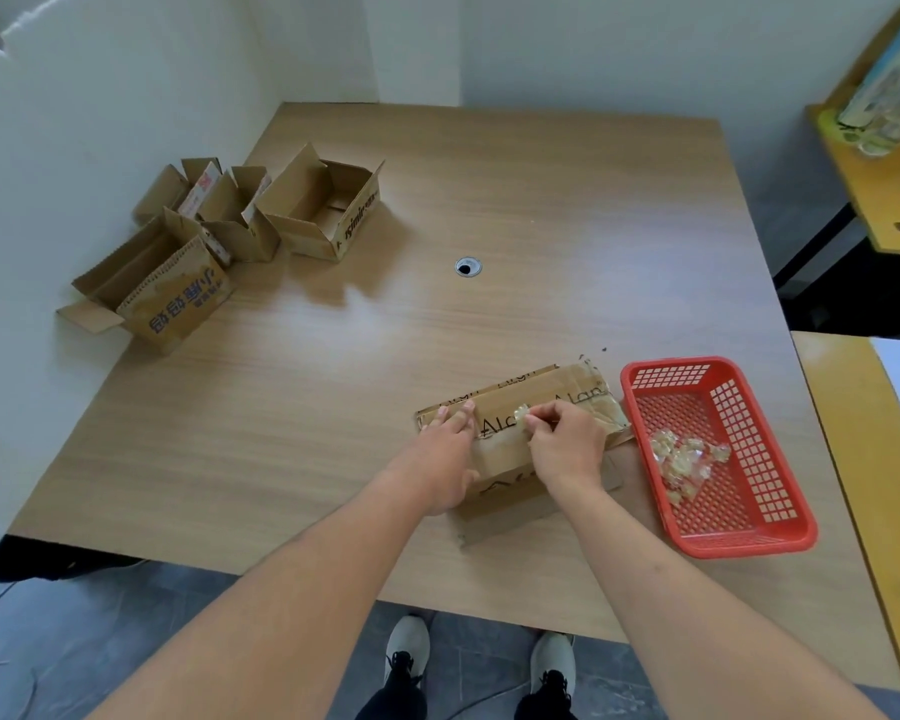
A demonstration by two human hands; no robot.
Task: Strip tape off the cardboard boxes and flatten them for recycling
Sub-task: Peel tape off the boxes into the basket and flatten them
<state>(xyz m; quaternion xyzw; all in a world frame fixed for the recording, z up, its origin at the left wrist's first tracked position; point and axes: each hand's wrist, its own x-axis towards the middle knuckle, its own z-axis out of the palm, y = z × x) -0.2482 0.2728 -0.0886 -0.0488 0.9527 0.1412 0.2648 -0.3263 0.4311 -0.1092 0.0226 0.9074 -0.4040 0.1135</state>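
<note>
Hands work over a flattened brown cardboard box [510,439] at about four o'clock on the pale wood-grain table [437,200]. The left hand [445,459] presses it down with straight fingers. The right hand [562,444] pinches a crumpled scrap of clear tape [520,412] off its top. At three o'clock, just beside the box, a red plastic mesh basket [749,506] holds crumpled tape scraps [689,465]. At ten o'clock stand four open cardboard boxes [230,236], not yet flattened. Risk: pulled too sharply, the tape may snap or tear cardboard paper, leaving residue.
</note>
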